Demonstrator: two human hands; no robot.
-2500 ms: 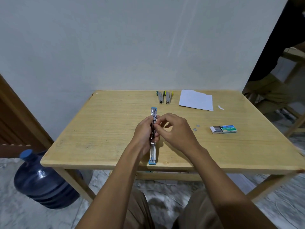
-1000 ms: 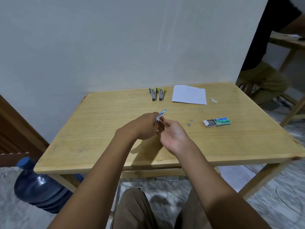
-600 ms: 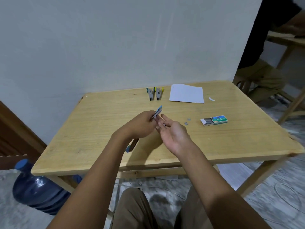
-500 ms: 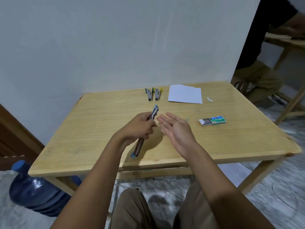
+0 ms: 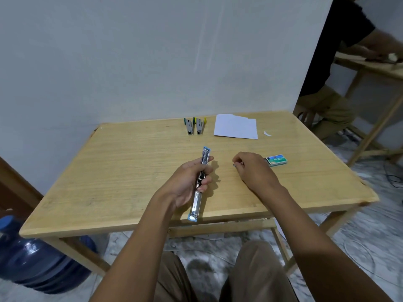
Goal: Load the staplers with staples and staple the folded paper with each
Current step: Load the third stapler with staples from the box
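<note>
A blue stapler point(image 5: 196, 202), swung open into one long strip, is being gripped around its middle by the left hand point(image 5: 185, 184). The fingers are curled tight round the metal, the far end is sticking out past the thumb, and the near end is reaching back from the grip to the near edge of the wooden table point(image 5: 109, 171). To the right of that grip, a small grey staple strip point(image 5: 235, 165) is being pinched against the wood by the curled fingertips of the right hand point(image 5: 256, 171). Just right of that pinch, a green staple box point(image 5: 276, 160) is being seen lying flat. Well beyond both hands, near the wall, a green-handled stapler point(image 5: 188, 126) and a yellow-handled stapler point(image 5: 200, 126) are being seen side by side, with the folded paper point(image 5: 236, 127) just to their right and a paper scrap point(image 5: 267, 133) past it. A blue water jug point(image 5: 32, 264) is being seen on the floor, down and left of the left grip.
</note>
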